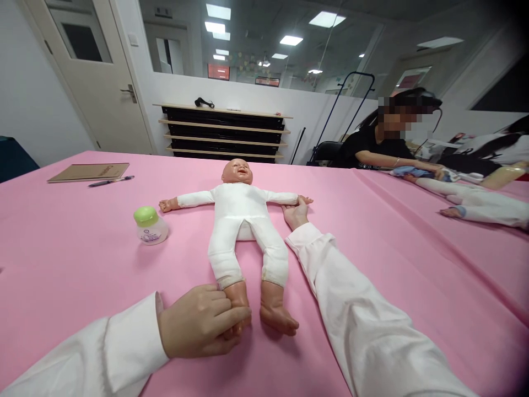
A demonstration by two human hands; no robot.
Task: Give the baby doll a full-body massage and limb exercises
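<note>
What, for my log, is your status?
Left hand holding foot of doll; right hand touching its hand. Doll face-up on pink table. Jar standing beside it.

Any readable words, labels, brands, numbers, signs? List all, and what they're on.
None legible for certain.
Notebook: cover lettering, too small and blurred to read.
Jar: purple label print, too small to read.
Red panels at the back: too blurred to tell if lettered.

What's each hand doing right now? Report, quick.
Left hand: closed on the baby doll's foot.
Right hand: holding the baby doll's outstretched hand.
</note>
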